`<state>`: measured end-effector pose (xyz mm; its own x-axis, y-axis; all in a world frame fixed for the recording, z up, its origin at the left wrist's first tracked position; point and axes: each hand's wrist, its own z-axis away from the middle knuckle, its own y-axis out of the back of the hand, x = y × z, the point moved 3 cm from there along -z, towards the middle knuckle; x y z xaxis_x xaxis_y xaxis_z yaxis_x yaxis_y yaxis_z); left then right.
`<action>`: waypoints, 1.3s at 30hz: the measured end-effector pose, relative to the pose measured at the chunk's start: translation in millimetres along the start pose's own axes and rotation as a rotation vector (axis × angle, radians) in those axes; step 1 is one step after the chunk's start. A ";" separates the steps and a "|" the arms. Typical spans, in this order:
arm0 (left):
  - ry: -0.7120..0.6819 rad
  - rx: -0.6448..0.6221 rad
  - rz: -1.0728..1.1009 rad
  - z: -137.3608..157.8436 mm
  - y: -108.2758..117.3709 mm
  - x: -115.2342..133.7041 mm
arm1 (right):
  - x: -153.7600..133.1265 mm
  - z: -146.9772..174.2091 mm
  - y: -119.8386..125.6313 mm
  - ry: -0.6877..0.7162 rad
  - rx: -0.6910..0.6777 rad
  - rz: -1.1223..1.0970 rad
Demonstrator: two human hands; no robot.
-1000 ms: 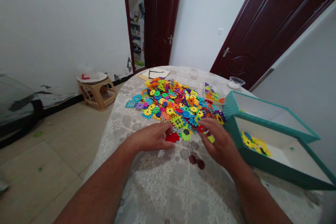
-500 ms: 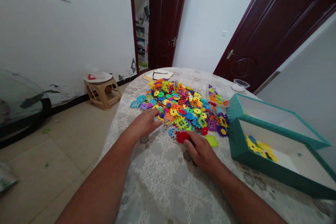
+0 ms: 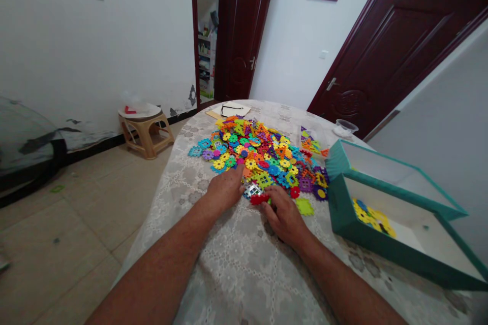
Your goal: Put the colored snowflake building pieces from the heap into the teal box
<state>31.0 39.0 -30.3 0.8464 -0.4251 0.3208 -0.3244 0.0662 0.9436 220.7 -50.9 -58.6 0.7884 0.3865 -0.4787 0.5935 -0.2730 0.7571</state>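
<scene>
A large heap of colorful plastic interlocking pieces (image 3: 251, 147), some flower-shaped and some square with notched edges, covers the far middle of the table. My right hand (image 3: 285, 213) is closed on a red notched piece (image 3: 259, 198), gripped at its right edge and tilted. Just behind the red piece lies a silvery-grey lattice piece (image 3: 253, 189). My left hand (image 3: 225, 188) is at the heap's front edge, index finger stretched toward the pieces and thumb apart from it; its other fingers are mostly hidden. To the right of my right hand lies a lime-green square piece (image 3: 305, 207).
A teal box (image 3: 366, 236) with yellow pieces inside stands at the right, its lid (image 3: 400, 167) behind it. A clear tray of triangular pieces (image 3: 310, 139), a plastic bowl (image 3: 346, 126) and glasses on paper (image 3: 231, 110) lie farther back. A stool (image 3: 147, 132) stands left.
My left hand has moved right and slightly toward me, closer to the red piece. The red piece in my right hand has tipped and shifted a little left.
</scene>
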 end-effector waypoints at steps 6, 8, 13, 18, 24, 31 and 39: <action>-0.082 0.028 -0.051 4.8 8.1 5.5 | 1.3 0.6 -1.8 0.030 -0.052 -0.019; -0.265 -0.050 -0.026 8.5 7.4 11.5 | -0.6 0.3 0.5 0.045 -0.066 -0.047; -0.433 -0.154 0.003 17.4 8.9 16.6 | -5.7 -0.8 7.3 0.031 -0.124 -0.064; -0.450 -0.236 0.081 21.2 10.3 14.5 | -4.6 -0.6 10.7 -0.028 -0.138 -0.093; -0.446 -0.164 0.146 21.0 0.6 11.6 | -10.0 -3.9 20.4 0.025 -0.126 -0.240; -0.595 0.046 0.202 18.9 -2.3 28.3 | 1.1 -2.4 24.3 -0.131 -0.007 -0.166; -0.677 0.188 0.255 18.0 -13.1 49.5 | 3.6 -2.0 34.4 -0.224 0.084 -0.203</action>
<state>69.5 0.8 -28.3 0.3096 -0.8841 0.3501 -0.5937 0.1078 0.7974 243.6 -57.2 -33.3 0.6629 0.2391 -0.7095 0.7464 -0.2854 0.6012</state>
